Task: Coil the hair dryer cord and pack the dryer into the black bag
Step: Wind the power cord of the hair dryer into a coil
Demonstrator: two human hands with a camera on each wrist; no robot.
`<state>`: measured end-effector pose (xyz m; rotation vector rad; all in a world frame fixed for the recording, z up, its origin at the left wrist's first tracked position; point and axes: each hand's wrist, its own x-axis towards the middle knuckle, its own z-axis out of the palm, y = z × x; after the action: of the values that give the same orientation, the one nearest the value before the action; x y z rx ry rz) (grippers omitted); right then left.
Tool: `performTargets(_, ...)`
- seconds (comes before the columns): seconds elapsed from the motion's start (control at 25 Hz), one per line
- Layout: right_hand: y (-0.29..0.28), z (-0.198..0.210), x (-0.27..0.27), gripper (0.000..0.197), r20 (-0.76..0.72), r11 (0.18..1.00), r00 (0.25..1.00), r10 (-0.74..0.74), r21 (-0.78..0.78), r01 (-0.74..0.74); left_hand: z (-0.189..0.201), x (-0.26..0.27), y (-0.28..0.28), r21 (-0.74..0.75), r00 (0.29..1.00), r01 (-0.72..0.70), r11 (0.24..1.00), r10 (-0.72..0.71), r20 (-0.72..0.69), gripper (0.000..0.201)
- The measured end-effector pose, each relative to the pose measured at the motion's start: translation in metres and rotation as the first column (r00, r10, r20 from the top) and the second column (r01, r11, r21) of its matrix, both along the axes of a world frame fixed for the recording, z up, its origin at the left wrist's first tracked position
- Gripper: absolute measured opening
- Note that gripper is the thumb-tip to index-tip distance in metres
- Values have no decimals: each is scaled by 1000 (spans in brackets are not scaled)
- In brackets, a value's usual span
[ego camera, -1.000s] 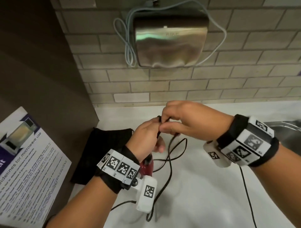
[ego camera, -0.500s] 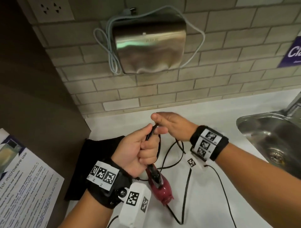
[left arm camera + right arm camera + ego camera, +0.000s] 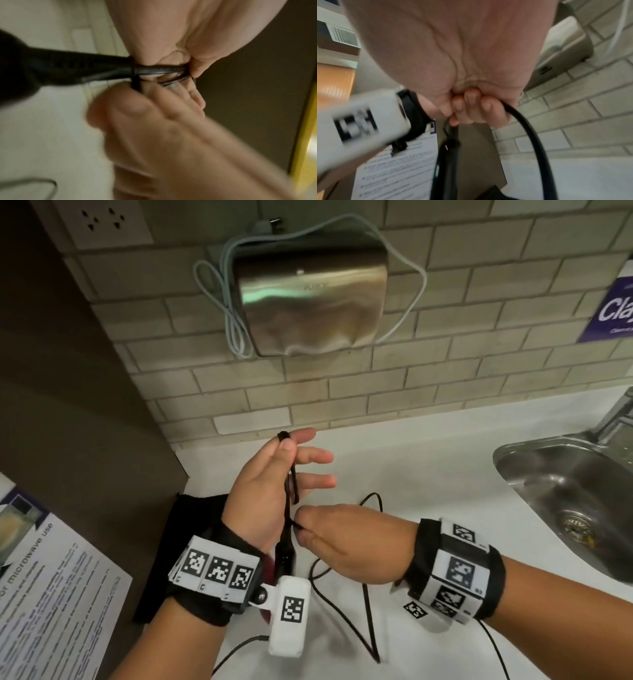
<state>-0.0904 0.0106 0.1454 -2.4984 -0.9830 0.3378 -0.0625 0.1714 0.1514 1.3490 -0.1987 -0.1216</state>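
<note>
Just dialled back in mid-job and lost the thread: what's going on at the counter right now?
A person is coiling the hair dryer cord. The left hand holds loops of it upright, thumb pinning the top, fingers straight. The right hand pinches the cord lower down, feeding slack. The red hair dryer hangs below the left wrist. The black bag lies flat on the white counter, nothing packed yet.

Left hand [image 3: 270, 491] fingers spread; right hand [image 3: 346, 542] fingers curled shut.
</note>
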Motion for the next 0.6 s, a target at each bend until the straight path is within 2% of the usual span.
performTargets(0.12,-12,32,5,22,139,995,987,84,-59,-76,-12,-8,1,288,997,-26,957,4,77,34)
performTargets(0.24,-27,58,29,23,260,997,963,69,-41,-61,-17,-15,0,371,998,20,929,-42,52,38)
performTargets(0.32,-35,63,48,32,289,1000,957,-1,-3,2,-14,-17,0,287,998,57,956,-56,-11,41)
performTargets(0.44,-40,47,70,36,272,988,959,-87,147,48,-9,-17,1,97,977,144,985,-126,-173,46)
performTargets(0.52,-39,27,78,39,261,966,952,-161,237,98,-7,-16,-1,-92,941,190,977,-208,-266,46)
performTargets(0.6,-34,6,77,40,209,945,952,-226,283,162,-6,-15,-3,-299,919,196,934,-282,-277,40)
